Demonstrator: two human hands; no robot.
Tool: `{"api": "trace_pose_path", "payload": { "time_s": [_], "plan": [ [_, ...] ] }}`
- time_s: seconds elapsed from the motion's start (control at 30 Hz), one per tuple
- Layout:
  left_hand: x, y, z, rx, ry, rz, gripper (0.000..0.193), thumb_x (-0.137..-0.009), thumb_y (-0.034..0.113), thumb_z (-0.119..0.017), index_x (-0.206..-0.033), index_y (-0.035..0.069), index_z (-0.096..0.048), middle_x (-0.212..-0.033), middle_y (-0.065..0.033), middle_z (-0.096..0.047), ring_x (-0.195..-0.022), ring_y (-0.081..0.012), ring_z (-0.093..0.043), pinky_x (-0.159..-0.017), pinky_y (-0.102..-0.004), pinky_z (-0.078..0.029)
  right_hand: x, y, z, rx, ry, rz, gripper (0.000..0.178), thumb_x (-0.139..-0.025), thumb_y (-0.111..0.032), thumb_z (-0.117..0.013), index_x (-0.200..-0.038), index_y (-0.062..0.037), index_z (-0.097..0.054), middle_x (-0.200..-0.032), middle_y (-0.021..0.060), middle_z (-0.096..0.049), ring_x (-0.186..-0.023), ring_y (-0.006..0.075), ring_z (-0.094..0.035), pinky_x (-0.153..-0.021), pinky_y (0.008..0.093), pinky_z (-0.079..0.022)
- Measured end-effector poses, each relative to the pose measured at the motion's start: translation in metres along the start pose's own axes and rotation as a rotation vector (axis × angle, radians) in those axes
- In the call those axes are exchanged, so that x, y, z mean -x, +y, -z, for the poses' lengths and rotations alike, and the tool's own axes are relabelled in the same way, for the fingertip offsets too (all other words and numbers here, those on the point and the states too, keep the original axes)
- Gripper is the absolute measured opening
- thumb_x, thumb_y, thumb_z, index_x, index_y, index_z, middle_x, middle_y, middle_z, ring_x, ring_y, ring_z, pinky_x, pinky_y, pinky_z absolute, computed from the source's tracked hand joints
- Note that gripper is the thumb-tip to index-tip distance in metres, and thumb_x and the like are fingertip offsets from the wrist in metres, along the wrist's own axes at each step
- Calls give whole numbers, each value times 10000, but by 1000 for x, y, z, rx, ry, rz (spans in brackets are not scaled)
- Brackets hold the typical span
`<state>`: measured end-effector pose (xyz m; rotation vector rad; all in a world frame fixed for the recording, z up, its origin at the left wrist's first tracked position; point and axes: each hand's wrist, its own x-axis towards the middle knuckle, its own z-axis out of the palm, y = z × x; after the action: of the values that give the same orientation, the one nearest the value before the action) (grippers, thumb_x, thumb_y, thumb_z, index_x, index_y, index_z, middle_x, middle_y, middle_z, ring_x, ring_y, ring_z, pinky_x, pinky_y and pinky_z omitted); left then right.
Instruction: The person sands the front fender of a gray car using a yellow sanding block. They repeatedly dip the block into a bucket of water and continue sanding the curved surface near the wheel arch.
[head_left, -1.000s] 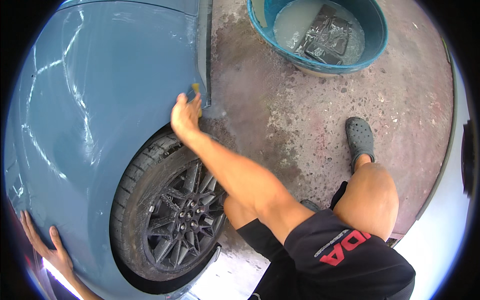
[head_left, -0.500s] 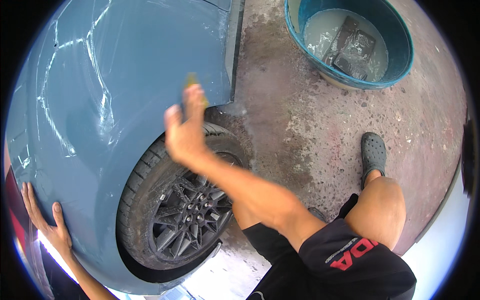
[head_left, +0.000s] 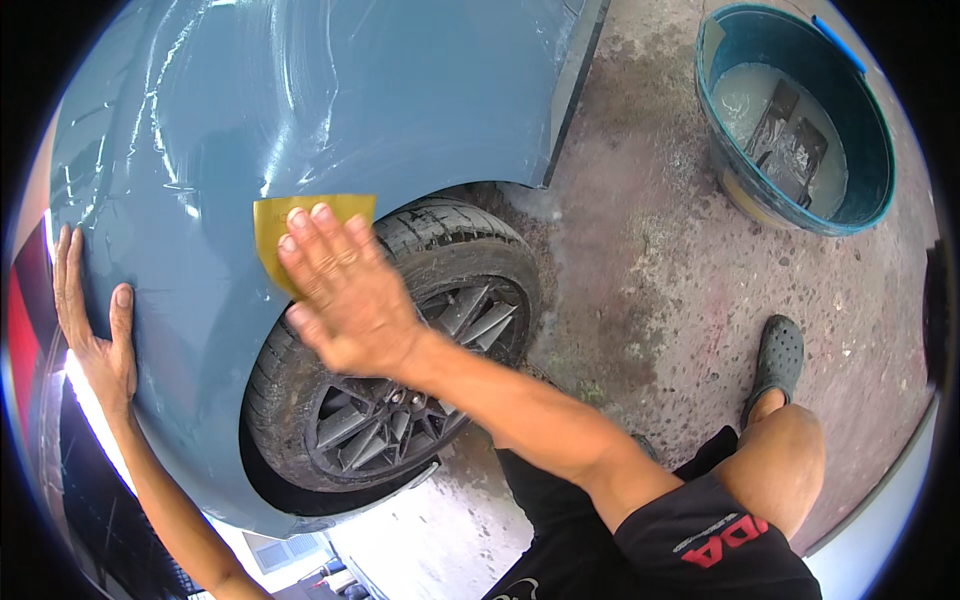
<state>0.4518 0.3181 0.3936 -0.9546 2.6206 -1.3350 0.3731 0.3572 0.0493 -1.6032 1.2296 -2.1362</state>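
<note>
My right hand [head_left: 350, 295] lies over a flat yellow squeegee [head_left: 268, 222], its fingers along the top of it. The squeegee rests against the blue-grey car fender [head_left: 200, 310], just above the wheel arch. Whitish wet streaks run over the panel. My left hand [head_left: 100, 345] is spread against the fender's far left edge, fingers apart, holding nothing. Below my right hand is the tyre [head_left: 275, 395] with its dark spoked wheel rim [head_left: 350, 430], partly hidden by my right forearm.
A teal bucket [head_left: 880, 150] stands at the upper right, with cloudy water and dark flat pieces [head_left: 800, 150] in it. A blue stick-like thing [head_left: 840, 44] lies at its rim. My foot in a grey clog [head_left: 780, 350] is on the stained concrete floor [head_left: 650, 260].
My right hand has moved left and down across the fender with the squeegee, now laid flat against it. My left hand stays on the panel edge. The whole view has shifted.
</note>
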Motion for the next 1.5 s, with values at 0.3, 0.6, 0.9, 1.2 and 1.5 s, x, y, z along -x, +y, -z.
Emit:
{"api": "trace_pose_path", "payload": {
  "time_s": [0.3,0.6,0.9,1.2,1.5],
  "plan": [
    [0,-1,-7,12,26,10,671,-1022,493,-687,-1612,205,-546,-1694,-86,-481,-1592,-321,-400,-1323,-527,-281,-6,-28,0,-216,17,-63,874,-1050,-300,-543,-1722,48,-106,-1791,293,-127,-1674,461,-35,-1359,540,24],
    [-1,-6,1,-22,-13,8,665,-1065,405,-636,-1645,122,-475,-1714,-109,-446,-1611,-334,-362,-1329,-532,-245,-18,168,42,-383,389,-1198,919,-1129,-564,-363,-1687,110,-82,-1784,319,-30,-1669,449,-27,-1370,520,-67],
    [-6,6,7,-70,-89,34,760,-1072,513,-572,-1641,28,-439,-1714,-185,-415,-1606,-402,-347,-1318,-563,-246,-74,246,72,-314,406,-1003,915,-1138,-584,-285,-1693,110,-64,-1796,303,-7,-1678,423,37,-1362,521,6],
    [3,5,7,-73,-112,24,771,-1086,491,-558,-1635,-29,-407,-1711,-242,-389,-1604,-428,-331,-1314,-581,-224,-52,235,69,-360,283,-1109,977,-1120,-667,-190,-1694,107,-22,-1787,321,34,-1673,425,89,-1354,535,41],
    [-2,4,13,-25,-129,24,751,-1103,468,-541,-1649,-23,-381,-1730,-235,-356,-1621,-421,-298,-1321,-567,-205,4,212,50,-396,272,-1070,950,-1115,-637,-285,-1714,61,-47,-1797,300,13,-1676,432,48,-1356,531,7]
  ]
}}
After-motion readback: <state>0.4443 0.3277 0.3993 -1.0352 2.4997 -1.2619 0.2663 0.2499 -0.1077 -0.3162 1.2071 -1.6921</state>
